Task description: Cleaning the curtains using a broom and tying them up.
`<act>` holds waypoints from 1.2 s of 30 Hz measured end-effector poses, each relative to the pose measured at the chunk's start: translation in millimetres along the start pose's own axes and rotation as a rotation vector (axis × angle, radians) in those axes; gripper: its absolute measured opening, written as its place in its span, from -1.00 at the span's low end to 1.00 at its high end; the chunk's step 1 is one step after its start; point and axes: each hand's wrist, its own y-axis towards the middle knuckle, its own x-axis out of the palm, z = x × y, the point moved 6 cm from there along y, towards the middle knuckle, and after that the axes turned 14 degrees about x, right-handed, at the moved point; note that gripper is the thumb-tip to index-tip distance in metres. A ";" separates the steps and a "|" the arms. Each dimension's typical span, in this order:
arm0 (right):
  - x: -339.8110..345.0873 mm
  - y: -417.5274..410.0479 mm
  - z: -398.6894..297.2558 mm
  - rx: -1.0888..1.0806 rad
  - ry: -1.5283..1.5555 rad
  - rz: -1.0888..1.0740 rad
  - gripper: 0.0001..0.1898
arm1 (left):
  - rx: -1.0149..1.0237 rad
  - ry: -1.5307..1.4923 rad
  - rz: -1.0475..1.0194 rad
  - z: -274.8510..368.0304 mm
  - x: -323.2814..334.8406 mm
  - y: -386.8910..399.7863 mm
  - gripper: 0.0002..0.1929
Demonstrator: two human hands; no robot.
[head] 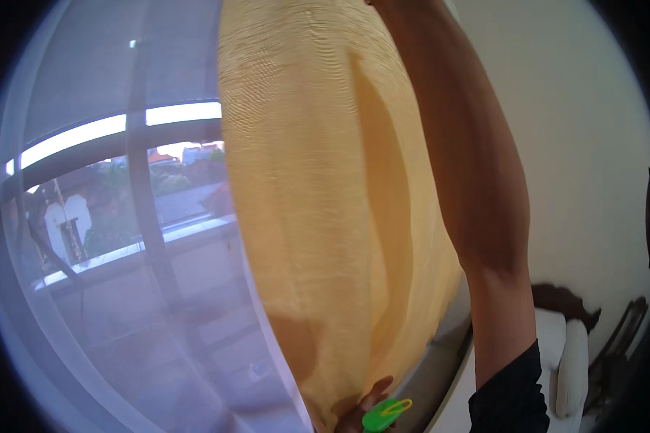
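A yellow fabric curtain point(314, 189) hangs before me, with shadows falling across it. At the bottom edge, my left hand point(365, 414) is at the curtain's lower visible part, partly cut off by the frame. A bright green object point(382, 415) with a yellow loop is held in it; what kind of object it is cannot be told. My right arm, in a black sleeve, stretches up along the curtain's right side, and its hand is out of view past the top edge. To the left, a sheer white curtain point(195, 346) covers the window.
A window frame point(138, 178) shows through the sheer curtain, with rooftops and greenery outside. At the lower right are a bed with a white pillow point(550, 338), a white bolster point(572, 368) and a dark carved headboard point(566, 303). A pale wall point(579, 135) stands behind.
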 end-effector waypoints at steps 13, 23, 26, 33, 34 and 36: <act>-31.4 -362.8 179.3 0.637 -0.008 -0.384 -0.71 | 0.117 -0.023 0.110 4.3 -20.0 -13.8 -0.76; -148.8 -514.9 117.4 1.349 0.051 -0.323 0.11 | -0.212 0.053 -0.516 -79.5 62.0 -14.3 -0.70; -166.4 -570.0 108.6 1.648 0.231 -0.392 0.31 | 0.049 -0.008 -0.662 -86.5 95.5 -0.5 -0.58; -168.9 -715.1 103.5 1.596 1.290 0.479 -0.22 | 0.216 0.265 -1.125 -140.5 143.8 -9.3 -0.47; -164.3 -724.2 98.8 1.597 1.293 0.484 -0.22 | 0.173 0.300 -1.106 -147.5 139.4 -4.5 -0.38; -169.8 -747.9 93.7 1.690 1.053 0.829 -0.60 | 0.036 0.334 -1.124 -156.9 128.5 12.3 -0.27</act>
